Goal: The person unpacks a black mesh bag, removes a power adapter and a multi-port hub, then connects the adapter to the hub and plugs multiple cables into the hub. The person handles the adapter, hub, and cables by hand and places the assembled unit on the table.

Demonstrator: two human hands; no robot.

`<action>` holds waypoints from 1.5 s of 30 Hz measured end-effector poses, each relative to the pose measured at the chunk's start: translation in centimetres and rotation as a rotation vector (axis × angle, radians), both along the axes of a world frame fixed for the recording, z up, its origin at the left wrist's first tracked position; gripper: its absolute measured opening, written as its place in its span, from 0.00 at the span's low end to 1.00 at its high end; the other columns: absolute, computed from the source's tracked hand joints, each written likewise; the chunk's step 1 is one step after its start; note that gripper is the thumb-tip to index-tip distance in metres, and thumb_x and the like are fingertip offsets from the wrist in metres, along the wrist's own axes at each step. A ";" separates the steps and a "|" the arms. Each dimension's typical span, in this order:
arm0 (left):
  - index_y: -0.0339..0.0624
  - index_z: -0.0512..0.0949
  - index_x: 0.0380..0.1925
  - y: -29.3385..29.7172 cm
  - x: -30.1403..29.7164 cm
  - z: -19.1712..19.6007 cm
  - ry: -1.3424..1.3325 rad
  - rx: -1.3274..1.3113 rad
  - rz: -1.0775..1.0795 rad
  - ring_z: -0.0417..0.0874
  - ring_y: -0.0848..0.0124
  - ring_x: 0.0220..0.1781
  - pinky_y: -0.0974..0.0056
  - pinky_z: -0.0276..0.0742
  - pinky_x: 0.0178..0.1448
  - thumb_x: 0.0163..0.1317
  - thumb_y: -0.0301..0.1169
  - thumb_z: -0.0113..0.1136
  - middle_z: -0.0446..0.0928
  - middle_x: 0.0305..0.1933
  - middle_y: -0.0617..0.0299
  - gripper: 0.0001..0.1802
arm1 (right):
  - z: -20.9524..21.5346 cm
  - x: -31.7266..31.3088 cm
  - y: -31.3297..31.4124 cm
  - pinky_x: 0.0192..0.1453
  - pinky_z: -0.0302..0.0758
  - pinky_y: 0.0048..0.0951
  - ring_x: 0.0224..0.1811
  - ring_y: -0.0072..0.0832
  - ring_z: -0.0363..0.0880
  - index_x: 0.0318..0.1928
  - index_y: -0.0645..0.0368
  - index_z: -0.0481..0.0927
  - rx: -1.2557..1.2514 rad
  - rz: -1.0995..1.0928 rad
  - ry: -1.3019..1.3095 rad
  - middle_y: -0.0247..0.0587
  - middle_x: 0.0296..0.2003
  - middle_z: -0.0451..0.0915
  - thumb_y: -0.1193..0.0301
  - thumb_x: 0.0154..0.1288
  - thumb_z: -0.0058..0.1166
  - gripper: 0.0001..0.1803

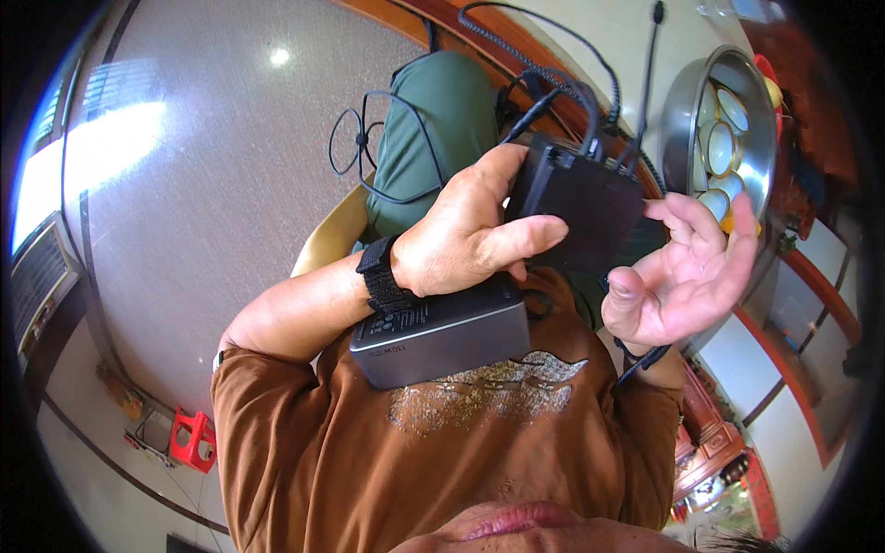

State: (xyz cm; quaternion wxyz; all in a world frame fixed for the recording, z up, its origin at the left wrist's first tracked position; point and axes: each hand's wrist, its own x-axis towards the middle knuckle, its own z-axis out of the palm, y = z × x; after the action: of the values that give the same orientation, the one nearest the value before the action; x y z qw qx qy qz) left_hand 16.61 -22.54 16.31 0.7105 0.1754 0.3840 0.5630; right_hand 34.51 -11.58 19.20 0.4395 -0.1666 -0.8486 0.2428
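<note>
My left hand (466, 226) holds a black box-shaped device (585, 207) by its left side, the thumb lying across its face. Several black cables are plugged into the device's far edge. My right hand (687, 267) is just right of the device, palm turned up and fingers spread. One of its fingertips comes close to the device's edge; whether it touches I cannot tell. Under my left wrist, a dark grey power brick (452, 341) lies against my brown shirt. A black strap (383, 276) wraps my left wrist.
A thin black cable (410, 106) loops over my green trouser leg (433, 120). At the right stands a steel basin (682, 120) with several pale cups in it. A red plastic stool (192, 441) is far off at the lower left, on the grey floor (221, 184).
</note>
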 end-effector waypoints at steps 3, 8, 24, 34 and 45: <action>0.31 0.64 0.57 0.1 0.1 0.4 -0.081 0.017 0.009 0.80 0.77 0.30 0.74 0.80 0.28 0.67 0.39 0.62 0.77 0.43 0.58 0.28 | 0.1 1.9 0.1 0.52 0.75 0.36 0.47 0.38 0.76 0.66 0.71 0.61 -0.090 0.050 -0.138 0.61 0.60 0.66 0.56 0.58 0.71 0.46; 0.35 0.62 0.60 0.1 0.3 0.2 -0.184 -0.014 -0.054 0.80 0.76 0.28 0.74 0.80 0.29 0.68 0.43 0.59 0.77 0.45 0.57 0.30 | 0.1 3.1 -0.8 0.54 0.75 0.37 0.48 0.41 0.77 0.65 0.70 0.61 -0.327 0.123 -0.318 0.54 0.51 0.73 0.47 0.53 0.72 0.52; 0.30 0.69 0.56 -0.7 0.9 -3.0 -0.132 -0.007 0.288 0.85 0.59 0.26 0.62 0.81 0.24 0.64 0.56 0.58 0.81 0.43 0.47 0.38 | -2.3 1.4 -3.7 0.68 0.66 0.35 0.62 0.38 0.70 0.71 0.65 0.51 -1.090 0.634 -0.427 0.49 0.59 0.68 0.51 0.44 0.79 0.64; 0.36 0.68 0.53 0.8 0.0 -2.4 0.209 0.102 0.383 0.80 0.64 0.18 0.65 0.77 0.21 0.66 0.52 0.55 0.80 0.36 0.52 0.30 | -2.0 -1.1 -3.2 0.72 0.58 0.29 0.64 0.28 0.64 0.72 0.66 0.54 -1.588 0.599 -0.127 0.41 0.57 0.68 0.63 0.52 0.76 0.54; 0.36 0.70 0.57 2.9 -0.7 0.1 0.207 0.183 0.180 0.83 0.64 0.42 0.60 0.82 0.38 0.59 0.45 0.68 0.79 0.49 0.54 0.33 | -0.5 3.9 0.6 0.63 0.71 0.32 0.55 0.35 0.77 0.66 0.59 0.64 -0.907 0.280 -0.343 0.45 0.49 0.77 0.71 0.41 0.72 0.48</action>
State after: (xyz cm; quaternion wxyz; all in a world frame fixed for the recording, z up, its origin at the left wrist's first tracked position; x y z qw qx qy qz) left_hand 15.93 -19.60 16.45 0.5948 0.2613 0.4167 0.6358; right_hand 38.36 -11.02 18.70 0.1401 -0.2630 -0.7320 0.6127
